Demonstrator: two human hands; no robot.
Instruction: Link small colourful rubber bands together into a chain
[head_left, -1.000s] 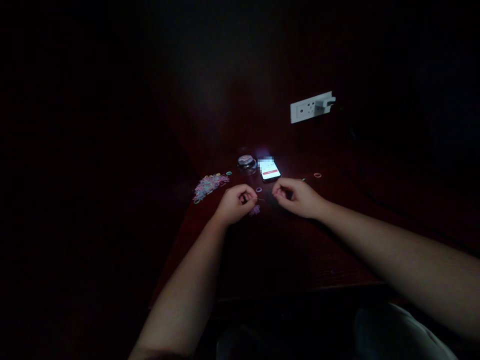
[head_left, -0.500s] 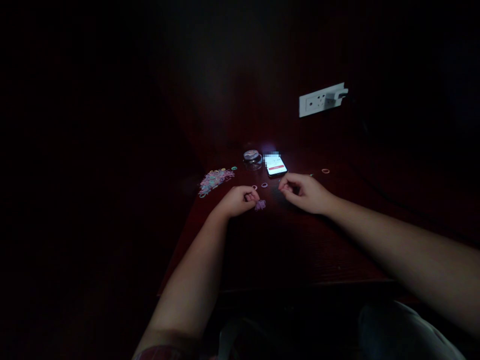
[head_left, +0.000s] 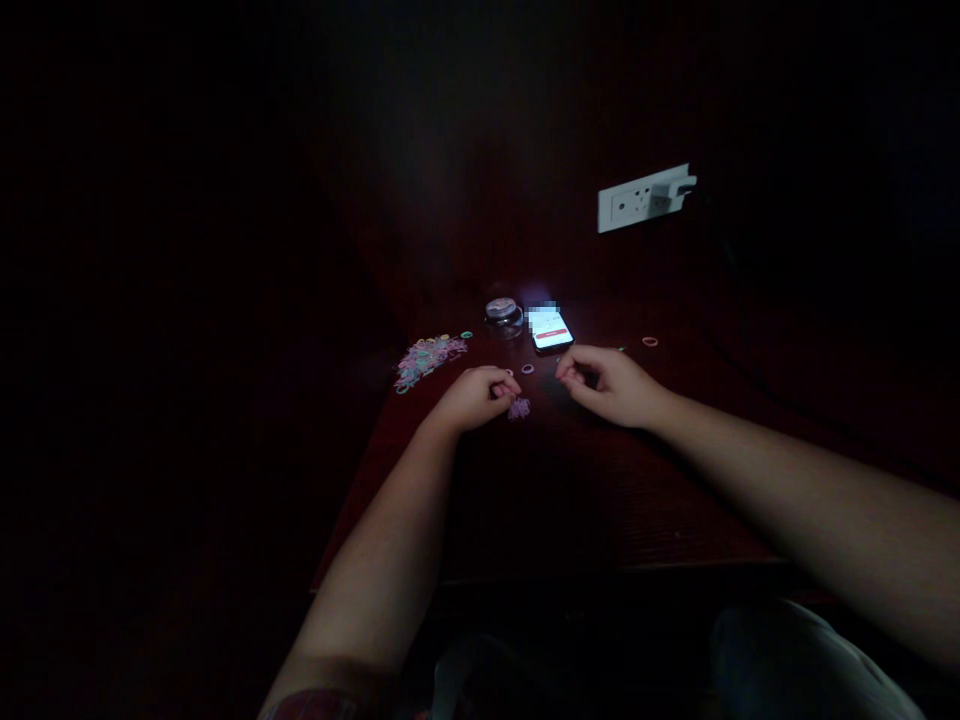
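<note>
Head view: since the earliest frame the table things have shifted in view, the left hand has drawn slightly back from the phone, and the thin strand at its fingertips no longer shows. A pink band has come into sight just beyond them.

The purple bands lie in a small clump at the left fingertips, on their near right side; whether they touch is unclear. The left hand is nearer to it than the right hand. The clump is roundish, with no clear long axis. A lone ring lies beyond it, between the hands, looking slightly longer left to right.

The left thumb and forefinger are bent, nearly together; the right fingers curl inward, their tips close. I cannot tell whether either hand grips a band.
</note>
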